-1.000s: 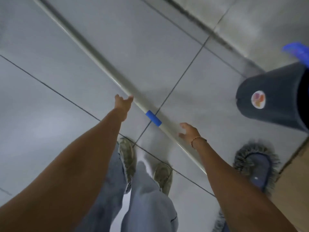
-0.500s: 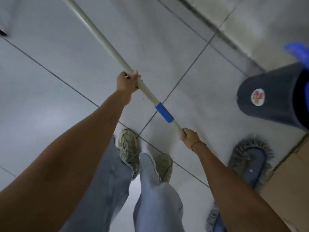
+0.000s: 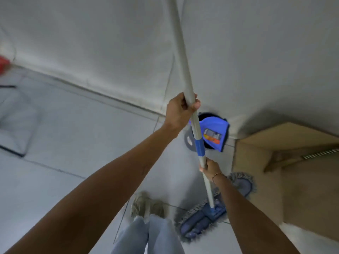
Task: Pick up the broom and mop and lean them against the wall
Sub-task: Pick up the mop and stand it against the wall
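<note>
The mop has a long grey-white handle [image 3: 180, 46] with a blue collar and a flat blue fringed head [image 3: 200, 219] resting on the floor tiles by my feet. The handle stands nearly upright in front of the white wall [image 3: 91, 43]. My left hand [image 3: 180, 109] is closed around the handle above the blue collar. Below that collar my right hand [image 3: 211, 166], with a thin bracelet on its wrist, grips the handle too. No broom is in view.
A dark bucket with a blue wringer [image 3: 213, 133] stands against the wall behind the handle. A cardboard box [image 3: 293, 180] fills the right side. A grey mat [image 3: 16, 125] lies at the far left, and a red object [image 3: 4, 61] is at the left edge.
Both hands took hold of the mop handle on the floor and swung it up to near vertical. My view rose from the floor to the wall.
</note>
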